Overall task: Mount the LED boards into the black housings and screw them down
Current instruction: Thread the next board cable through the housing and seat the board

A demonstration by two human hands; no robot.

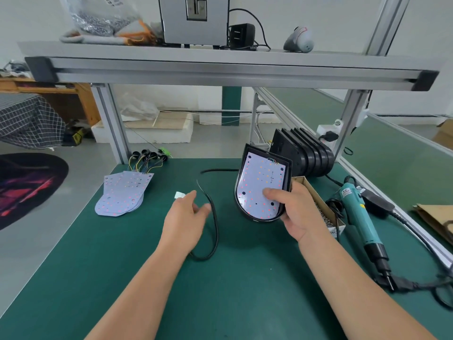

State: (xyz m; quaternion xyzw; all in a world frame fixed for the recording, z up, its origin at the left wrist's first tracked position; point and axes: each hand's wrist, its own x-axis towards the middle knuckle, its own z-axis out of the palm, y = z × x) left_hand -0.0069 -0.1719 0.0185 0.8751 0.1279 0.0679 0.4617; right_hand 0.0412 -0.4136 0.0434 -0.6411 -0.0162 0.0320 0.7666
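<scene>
My right hand (297, 213) grips a black housing (255, 215), tilted up off the mat, with my thumb pressing on the white LED board (259, 182) that lies inside it. A black cable (212, 217) trails from the housing across the green mat. My left hand (186, 217) hovers over the mat beside that cable with fingers relaxed, holding nothing. A fanned stack of loose LED boards (122, 196) with wires lies at the left. Several empty black housings (304, 153) stand in a row at the back right.
A teal electric screwdriver (360, 212) lies at the right with its cord. A cardboard box of screws (323, 209) sits just behind my right hand. An aluminium frame shelf (220, 67) spans overhead. A small white tag (179, 194) lies on the mat.
</scene>
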